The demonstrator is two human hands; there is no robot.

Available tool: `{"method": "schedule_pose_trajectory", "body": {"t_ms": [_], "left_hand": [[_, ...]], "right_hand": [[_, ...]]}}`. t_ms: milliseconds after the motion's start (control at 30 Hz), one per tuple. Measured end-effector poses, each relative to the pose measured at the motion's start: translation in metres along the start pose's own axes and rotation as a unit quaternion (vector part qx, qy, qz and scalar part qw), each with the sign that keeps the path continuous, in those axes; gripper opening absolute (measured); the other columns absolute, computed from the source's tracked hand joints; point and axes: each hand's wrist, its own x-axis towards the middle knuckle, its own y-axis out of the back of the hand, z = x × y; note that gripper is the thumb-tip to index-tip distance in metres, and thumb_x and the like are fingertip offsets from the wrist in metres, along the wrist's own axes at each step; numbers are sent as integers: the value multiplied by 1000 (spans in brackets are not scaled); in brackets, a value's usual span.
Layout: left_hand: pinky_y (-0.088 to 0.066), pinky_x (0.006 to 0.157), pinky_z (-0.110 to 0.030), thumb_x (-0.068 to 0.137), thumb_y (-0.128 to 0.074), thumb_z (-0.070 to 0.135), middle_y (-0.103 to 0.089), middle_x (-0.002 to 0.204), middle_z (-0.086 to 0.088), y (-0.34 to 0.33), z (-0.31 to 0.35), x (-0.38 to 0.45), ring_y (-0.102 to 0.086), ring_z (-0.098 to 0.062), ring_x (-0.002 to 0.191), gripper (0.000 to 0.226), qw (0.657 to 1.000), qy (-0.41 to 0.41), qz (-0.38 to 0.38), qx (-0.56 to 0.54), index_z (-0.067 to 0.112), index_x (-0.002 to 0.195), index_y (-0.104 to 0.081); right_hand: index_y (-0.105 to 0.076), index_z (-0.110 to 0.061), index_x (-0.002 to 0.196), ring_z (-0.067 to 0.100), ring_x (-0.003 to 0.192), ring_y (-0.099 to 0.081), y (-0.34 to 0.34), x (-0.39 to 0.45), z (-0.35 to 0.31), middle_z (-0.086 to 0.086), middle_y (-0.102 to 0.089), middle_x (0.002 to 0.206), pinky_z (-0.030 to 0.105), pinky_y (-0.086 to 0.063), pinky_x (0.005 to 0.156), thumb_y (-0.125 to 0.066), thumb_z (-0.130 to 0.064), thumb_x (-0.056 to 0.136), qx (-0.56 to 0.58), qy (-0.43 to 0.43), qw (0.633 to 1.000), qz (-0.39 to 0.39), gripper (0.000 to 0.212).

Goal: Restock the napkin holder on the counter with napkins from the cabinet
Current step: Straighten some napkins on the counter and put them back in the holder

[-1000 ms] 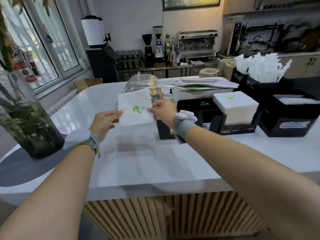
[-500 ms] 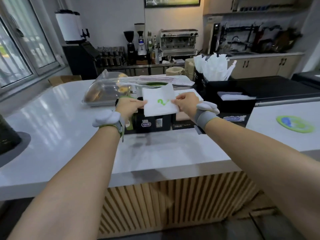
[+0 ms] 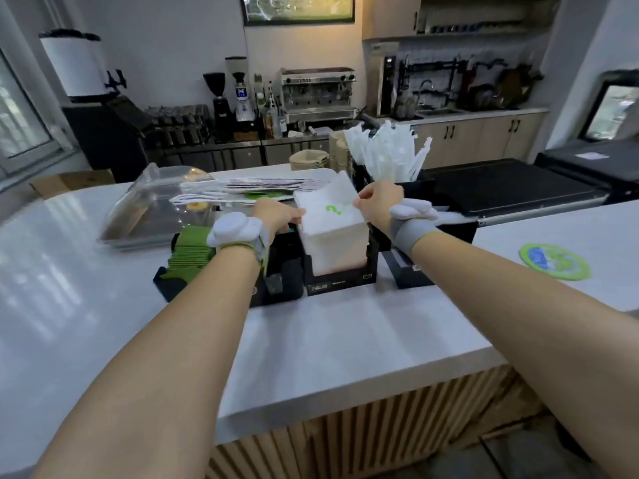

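Note:
A black napkin holder (image 3: 340,280) stands on the white counter (image 3: 345,340), holding a tall stack of white napkins (image 3: 333,250). A white napkin with a green mark (image 3: 328,210) lies tilted on top of that stack. My left hand (image 3: 278,214) pinches the napkin's left edge, and my right hand (image 3: 378,198) pinches its right edge. Both wrists wear grey bands with white pads.
Left of the holder is a black rack of green packets (image 3: 190,255). A clear domed tray (image 3: 152,209) sits behind it. White wrapped straws (image 3: 383,150) stand in a black bin behind the holder. A green coaster (image 3: 553,261) lies to the right. Coffee machines line the back wall.
Both hands carried the napkin to the right and down onto the stack in the holder. The view swung right, and the glass vase left the frame.

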Motion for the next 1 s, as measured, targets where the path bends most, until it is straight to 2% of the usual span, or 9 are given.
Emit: {"method": "schedule_pose_trajectory", "body": {"t_ms": [100, 267, 367, 433, 500, 600, 733, 933, 1000], "left_hand": [[-33, 53, -22, 85, -71, 25, -66, 78, 2, 5, -8, 14, -45, -11, 63, 17, 999, 8, 1, 38, 11, 76, -67], [-31, 42, -17, 86, -70, 25, -60, 39, 17, 12, -13, 17, -37, -9, 49, 21, 998, 20, -9, 50, 15, 69, -64], [-31, 38, -13, 85, -71, 26, -65, 50, 14, 10, -14, 16, -37, -8, 48, 20, 999, 22, -10, 27, 17, 69, -63], [-31, 44, -16, 85, -72, 27, -67, 69, 8, 5, -14, 16, -38, -8, 50, 19, 999, 22, -13, 31, 18, 71, -63], [-31, 50, -21, 85, -71, 27, -66, 74, 5, 2, -14, 15, -37, -10, 51, 18, 999, 22, -18, 36, 17, 72, -63], [-36, 41, -15, 86, -71, 23, -65, 73, 4, -1, -17, 15, -37, -11, 51, 17, 999, 20, -19, 31, 15, 72, -64], [-30, 55, -24, 83, -72, 27, -67, 73, 6, 0, -20, 18, -39, -12, 53, 17, 999, 31, -12, 40, 17, 72, -66], [-38, 41, -16, 81, -75, 23, -65, 56, 10, -2, -23, 23, -41, -11, 53, 18, 999, 25, 7, 26, 15, 68, -65], [-35, 49, -21, 78, -77, 24, -63, 58, 6, -3, -24, 26, -44, -13, 56, 21, 999, 20, 22, 31, 15, 66, -63]], "right_hand": [[-75, -10, 101, 26, 102, -67, -8, 6, 3, 10, -74, 105, 25, -50, 82, -65, -20, 89, -13, 15, 1000, -22, 19], [-76, -9, 98, 27, 99, -68, -16, 12, 9, 10, -74, 103, 32, -56, 88, -66, -21, 88, -20, 17, 999, -27, 19], [-76, -8, 99, 28, 99, -69, -17, 13, 11, 11, -74, 105, 33, -57, 88, -66, -22, 88, -23, 19, 999, -27, 20], [-75, -10, 102, 27, 100, -68, -15, 12, 16, 10, -73, 106, 31, -56, 88, -65, -22, 89, -26, 14, 999, -28, 20], [-75, -12, 103, 26, 102, -67, -13, 11, 20, 8, -73, 106, 29, -54, 88, -65, -21, 89, -28, 13, 999, -25, 19], [-76, -13, 101, 25, 101, -67, -12, 10, 22, 7, -74, 104, 29, -53, 87, -67, -23, 87, -28, 14, 999, -25, 19], [-76, -15, 100, 25, 99, -67, -13, 10, 23, 7, -74, 103, 26, -51, 83, -68, -24, 86, -35, 17, 999, -29, 19], [-76, -14, 99, 25, 99, -67, -15, 12, 24, 7, -74, 104, 25, -50, 78, -68, -25, 87, -33, 11, 999, -33, 19], [-75, -13, 97, 25, 98, -67, -15, 10, 27, 7, -74, 102, 23, -47, 74, -68, -27, 87, -33, 12, 999, -34, 19]]}}
